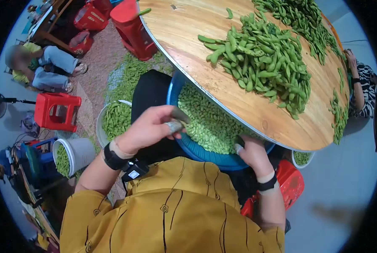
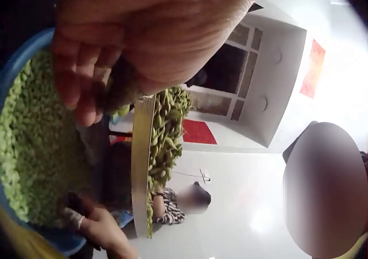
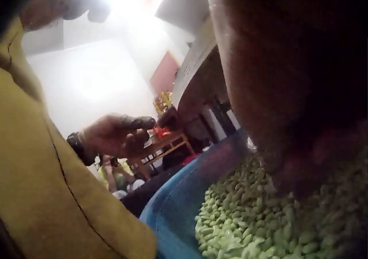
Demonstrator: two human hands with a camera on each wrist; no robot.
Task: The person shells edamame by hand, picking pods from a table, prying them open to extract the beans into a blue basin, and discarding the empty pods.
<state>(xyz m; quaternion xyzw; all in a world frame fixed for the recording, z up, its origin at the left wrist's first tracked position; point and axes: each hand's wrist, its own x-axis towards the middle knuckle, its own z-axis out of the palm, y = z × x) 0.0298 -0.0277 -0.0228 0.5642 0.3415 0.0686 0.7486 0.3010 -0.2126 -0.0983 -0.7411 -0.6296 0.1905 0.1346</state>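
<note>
A blue basin (image 1: 213, 162) of shelled green soybeans (image 1: 205, 122) sits against the person's lap, partly under the tabletop. Over its left side the left hand (image 1: 161, 124) hovers with curled fingers and a wrapped thumb. A small bit of green pod (image 2: 119, 110) shows at its fingertips in the left wrist view. Low at the basin's right side is the right hand (image 1: 254, 155), fingers directed down toward the beans and a pale wrap on its thumb. Dark shadow hides its fingers in the right wrist view, and I cannot tell whether they hold anything.
On the round wooden tabletop (image 1: 184, 46) lies a heap of soybean pods (image 1: 264, 59). Pods fill a white bucket (image 1: 81, 154) and cover the floor at left. Red stools (image 1: 57, 110) stand around. One person (image 1: 49, 67) sits at left, another (image 1: 361, 86) across the table.
</note>
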